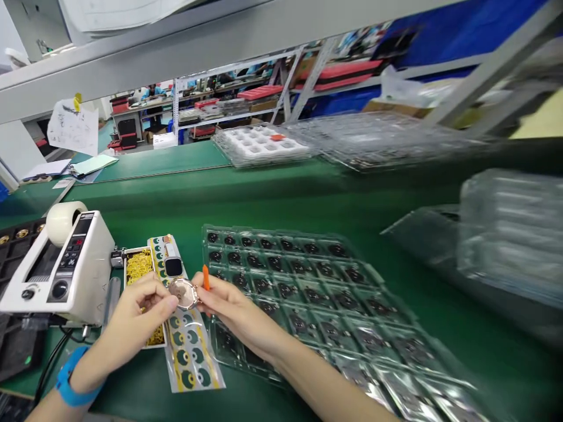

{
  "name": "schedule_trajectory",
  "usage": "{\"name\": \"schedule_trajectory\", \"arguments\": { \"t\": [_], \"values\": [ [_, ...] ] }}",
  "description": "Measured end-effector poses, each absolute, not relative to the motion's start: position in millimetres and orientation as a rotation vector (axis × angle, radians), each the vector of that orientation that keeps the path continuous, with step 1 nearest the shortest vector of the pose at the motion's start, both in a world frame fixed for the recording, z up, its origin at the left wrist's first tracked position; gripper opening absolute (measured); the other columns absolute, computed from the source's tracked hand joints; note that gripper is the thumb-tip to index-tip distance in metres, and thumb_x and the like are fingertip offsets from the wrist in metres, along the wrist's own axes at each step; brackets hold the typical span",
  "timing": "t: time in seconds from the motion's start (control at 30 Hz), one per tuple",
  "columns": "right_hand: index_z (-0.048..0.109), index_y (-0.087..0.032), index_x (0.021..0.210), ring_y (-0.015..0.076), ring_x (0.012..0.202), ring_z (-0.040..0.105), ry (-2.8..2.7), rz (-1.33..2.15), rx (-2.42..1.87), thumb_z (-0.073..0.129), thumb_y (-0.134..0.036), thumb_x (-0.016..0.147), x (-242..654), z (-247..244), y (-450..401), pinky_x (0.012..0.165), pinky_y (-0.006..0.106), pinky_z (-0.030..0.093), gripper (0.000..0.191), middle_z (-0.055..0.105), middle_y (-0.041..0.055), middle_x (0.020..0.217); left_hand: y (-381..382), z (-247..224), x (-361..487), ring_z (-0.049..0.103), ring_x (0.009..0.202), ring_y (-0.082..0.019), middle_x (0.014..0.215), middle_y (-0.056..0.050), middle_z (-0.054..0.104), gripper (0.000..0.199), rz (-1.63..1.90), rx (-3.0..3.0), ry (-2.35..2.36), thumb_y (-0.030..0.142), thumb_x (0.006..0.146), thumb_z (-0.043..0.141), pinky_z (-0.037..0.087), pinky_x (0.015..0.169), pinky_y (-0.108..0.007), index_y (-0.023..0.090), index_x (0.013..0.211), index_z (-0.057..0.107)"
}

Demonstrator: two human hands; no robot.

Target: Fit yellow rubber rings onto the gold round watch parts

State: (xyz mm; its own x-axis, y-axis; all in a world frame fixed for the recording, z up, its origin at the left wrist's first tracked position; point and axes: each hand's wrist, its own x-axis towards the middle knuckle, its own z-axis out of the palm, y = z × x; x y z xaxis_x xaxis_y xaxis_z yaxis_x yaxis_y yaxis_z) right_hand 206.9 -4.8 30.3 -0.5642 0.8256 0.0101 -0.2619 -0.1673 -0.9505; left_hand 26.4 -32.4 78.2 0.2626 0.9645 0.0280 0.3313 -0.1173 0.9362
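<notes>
Your right hand [226,302] is closed at the thumb and forefinger on the right edge of a watch [183,293], and an orange stick [206,278] stands upright between the same fingers. Your left hand [143,313] is bent at the watch's left edge, thumb and curled fingertips drawn nearly together; whether they pinch the watch or only touch it, I cannot tell. The watch is raised above the sticker sheet [189,357], its round dial turned up toward you. Beyond the watch, a second watch with a dark, squarish face [173,266] lies on the sheet. Your left wrist wears a blue band [73,378]. Partly under your left hand sits a white box [136,250] filled with yellow bands [138,265]. Left of the box stands a white tape dispenser [85,269] with a tape roll [65,223] on it, and past that lies a black tray [11,346] bearing gold-coloured rings [21,233]. To the right of the watch, partly under your right forearm, a clear tray [369,274] holds rows of dark parts [275,262] on the green bench [132,395]. Farther right are blurred clear plastic trays [510,228]; on the raised ledge behind rests a white tray [253,153] bearing an orange piece [277,138].
</notes>
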Motion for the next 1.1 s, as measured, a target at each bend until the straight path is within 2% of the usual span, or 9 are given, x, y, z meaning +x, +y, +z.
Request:
{"name": "schedule_trajectory", "arguments": {
  "t": [0.17,0.57,0.77,1.1],
  "values": [
    [0.045,-0.020,0.072,0.0128,0.065,0.037,-1.371,1.805,-0.687,0.059,-0.063,0.083,209,29,-6,0.063,0.025,0.035,0.046,0.039,-0.0038,0.070,-27,70,26,0.037,0.060,-0.014,0.064,0.002,0.039,0.034,0.844,1.618,1.238,0.041,0.082,0.058,0.029,0.057,-0.027,0.018,0.058,0.050],
    [0.051,-0.021,0.074,0.0130,0.064,0.038,-1.402,1.854,-0.760,0.055,-0.063,0.085,212,21,-10,0.062,0.026,0.035,0.044,0.041,-0.0030,0.070,-29,59,20,0.038,0.060,-0.014,0.066,0.001,0.043,0.029,0.780,1.501,1.211,0.035,0.086,0.056,0.028,0.056,-0.028,0.018,0.063,0.052],
    [0.051,-0.021,0.075,0.0134,0.065,0.038,-1.394,1.842,-0.746,0.054,-0.062,0.087,212,18,-12,0.062,0.025,0.032,0.043,0.041,-0.0029,0.070,-29,57,24,0.039,0.059,-0.013,0.061,0.002,0.043,0.031,0.823,1.549,1.209,0.029,0.086,0.055,0.028,0.054,-0.027,0.018,0.059,0.047],
    [0.051,-0.020,0.071,0.0140,0.065,0.040,-1.467,1.712,-0.862,0.053,-0.066,0.085,211,22,-13,0.061,0.026,0.036,0.048,0.043,-0.0020,0.069,-30,51,22,0.042,0.058,-0.011,0.063,0.004,0.045,0.024,0.966,2.100,1.540,0.020,0.084,0.059,0.031,0.054,-0.025,0.019,0.066,0.043]
  ]
}}
